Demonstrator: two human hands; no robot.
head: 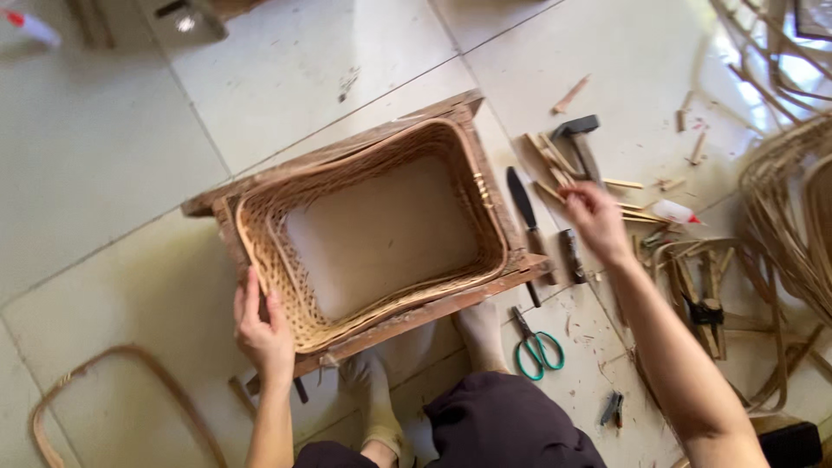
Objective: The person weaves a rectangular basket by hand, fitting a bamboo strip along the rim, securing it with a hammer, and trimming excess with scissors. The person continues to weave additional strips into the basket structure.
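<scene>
A rectangular woven rattan basket (286, 286) with a pale flat bottom sits on a low wooden board (433, 308) on the tiled floor. My left hand (260, 334) grips the basket's near left rim, fingers over the weave. My right hand (594, 217) reaches out to the right over a scatter of short wooden sticks (555, 169), its fingers closing on one of them. A hammer (579, 139) lies just beyond that hand, and a dark-bladed knife (524, 208) lies between the hand and the basket.
Green-handled scissors (539, 347) lie by my feet. A small glue bottle (674, 211) and rattan strips (780, 225) fill the right side. A bent rattan hoop (104, 381) lies at lower left. My knees and bare feet are at the bottom.
</scene>
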